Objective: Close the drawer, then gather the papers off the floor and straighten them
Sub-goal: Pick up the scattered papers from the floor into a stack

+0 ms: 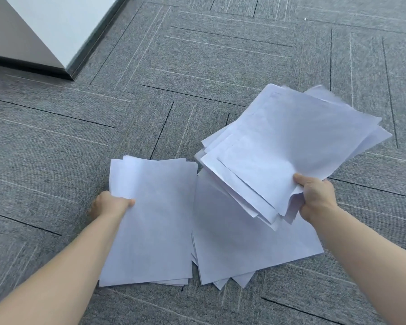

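Note:
White paper sheets lie in three groups on the grey carpet. My left hand [110, 204] grips the left edge of a loose stack of papers [152, 221], thumb on top. My right hand [317, 198] holds a fanned, uneven bundle of sheets [288, 146] lifted off the floor and tilted up to the right. Under that bundle, a third pile of papers [242, 245] rests flat on the carpet, its lower corners splayed. No drawer is in view.
The floor is grey carpet tile [56, 148] with line patterns. At the top left stands a white and grey furniture or wall corner [45, 34] with a dark base strip.

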A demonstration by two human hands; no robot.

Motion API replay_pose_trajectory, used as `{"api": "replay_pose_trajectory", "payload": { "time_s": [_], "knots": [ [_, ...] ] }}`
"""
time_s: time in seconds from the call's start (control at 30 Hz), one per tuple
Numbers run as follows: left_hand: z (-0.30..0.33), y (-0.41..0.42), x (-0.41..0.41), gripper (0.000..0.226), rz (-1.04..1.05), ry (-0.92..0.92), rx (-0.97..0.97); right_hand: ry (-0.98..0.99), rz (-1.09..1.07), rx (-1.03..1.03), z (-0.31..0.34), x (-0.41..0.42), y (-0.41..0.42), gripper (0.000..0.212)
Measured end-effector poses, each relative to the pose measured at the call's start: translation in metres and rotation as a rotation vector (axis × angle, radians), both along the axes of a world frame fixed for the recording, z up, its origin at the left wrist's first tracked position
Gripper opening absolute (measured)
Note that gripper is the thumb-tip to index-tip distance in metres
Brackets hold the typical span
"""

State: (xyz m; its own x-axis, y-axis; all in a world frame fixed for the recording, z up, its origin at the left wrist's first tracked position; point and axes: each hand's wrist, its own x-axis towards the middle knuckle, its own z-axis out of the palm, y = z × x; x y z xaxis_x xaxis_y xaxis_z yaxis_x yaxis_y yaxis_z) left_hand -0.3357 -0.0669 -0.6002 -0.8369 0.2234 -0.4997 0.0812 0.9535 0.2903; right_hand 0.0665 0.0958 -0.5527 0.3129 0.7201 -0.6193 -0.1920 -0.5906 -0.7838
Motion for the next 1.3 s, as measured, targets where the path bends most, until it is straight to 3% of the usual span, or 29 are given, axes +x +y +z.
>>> {"api": "replay_pose_trajectory", "payload": {
  "time_s": [0.13,0.33,0.43,0.5,0.63,0.77,0.83,1.0,1.07,1.2,1.3],
  "knots": [
    [0.004,-0.004,0.003,0.043,-0.045,0.007,0.077,0.021,-0.021,-0.011,0.003,0.000,0.001,0.029],
    [0.006,-0.007,-0.005,0.012,-0.099,-0.169,0.348,0.057,-0.038,-0.016,0.006,0.002,0.002,0.036],
    [0.025,0.004,-0.008,0.021,-0.134,-0.327,0.493,0.072,-0.050,-0.026,0.006,0.005,0.005,0.037],
    [0.038,0.014,-0.010,0.025,-0.140,-0.418,0.542,0.098,-0.060,-0.035,0.006,0.007,0.007,0.025],
    [0.060,0.039,0.003,0.016,-0.255,-0.518,0.486,0.165,-0.057,-0.052,0.005,0.005,0.012,0.008],
    [0.059,0.070,0.051,0.026,-0.412,-0.584,0.420,0.194,-0.029,-0.071,0.002,0.004,0.014,0.027],
    [0.050,0.082,0.077,0.017,-0.472,-0.601,0.419,0.193,-0.030,-0.081,0.003,0.005,0.016,0.032],
    [0.027,0.103,0.132,0.004,-0.668,-0.560,0.405,0.218,-0.061,-0.105,0.006,0.018,0.024,0.033],
    [0.018,0.109,0.148,0.011,-0.831,-0.414,0.332,0.221,-0.078,-0.103,0.003,0.027,0.028,0.037],
    [0.010,0.113,0.184,0.017,-1.153,0.092,0.211,0.202,-0.093,-0.092,-0.004,0.039,0.030,0.035],
    [0.012,0.115,0.200,0.030,-1.193,0.191,0.084,0.185,-0.107,-0.091,-0.006,0.043,0.028,0.018]
  ]
}}
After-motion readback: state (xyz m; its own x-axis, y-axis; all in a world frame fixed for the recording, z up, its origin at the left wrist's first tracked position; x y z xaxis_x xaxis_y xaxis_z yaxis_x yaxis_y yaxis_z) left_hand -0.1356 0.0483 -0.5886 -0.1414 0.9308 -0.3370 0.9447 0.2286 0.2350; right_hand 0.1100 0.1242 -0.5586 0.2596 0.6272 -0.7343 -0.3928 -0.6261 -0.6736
